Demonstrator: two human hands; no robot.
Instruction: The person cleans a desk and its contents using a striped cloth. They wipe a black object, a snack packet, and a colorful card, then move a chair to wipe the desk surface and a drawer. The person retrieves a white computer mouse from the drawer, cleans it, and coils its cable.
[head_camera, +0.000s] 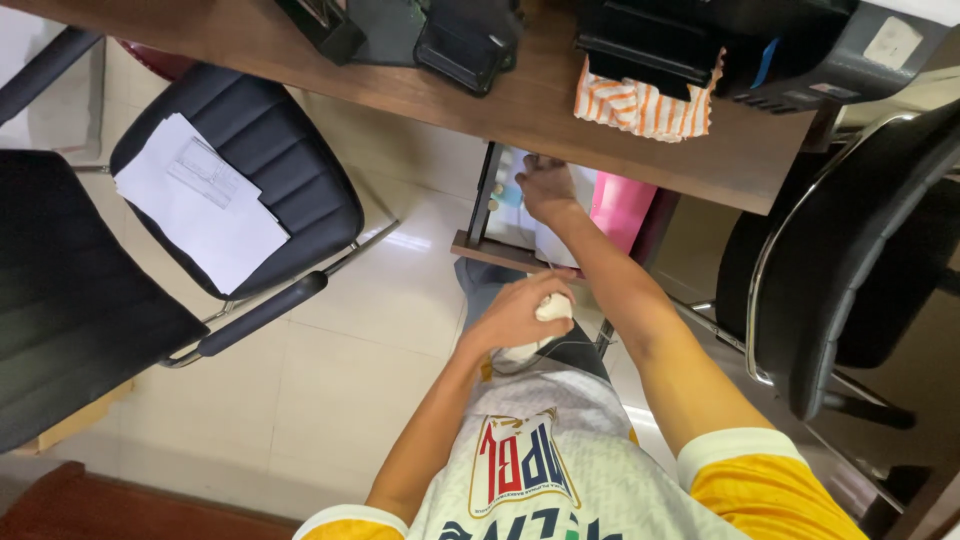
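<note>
- Below, the left hand is curled around a small white object, fingers closed on it; only a bit of the white shows past the knuckles, so what it is cannot be told.
- A thin cord runs from under that hand toward the person's lap, beside a pale patch of the same white.
- The right hand reaches forward under the desk, at the edge of the desktop, with its arm stretched out straight.
- Its fingers are bent and bunched against a white unit on the low shelf; whether they pinch anything cannot be told, as the desk edge shades them.
- A small blue patch sits just beside that hand, on the unit's front.
- A pink object stands right of the unit, close to the forearm.
- On the desktop lie an orange-striped cloth under a black device, and a dark pouch further left.
- To the left, a black chair carries white papers on its seat, well apart from both hands.
- Another black chair stands to the right, near the outstretched arm.
- The floor is pale tile.
</note>
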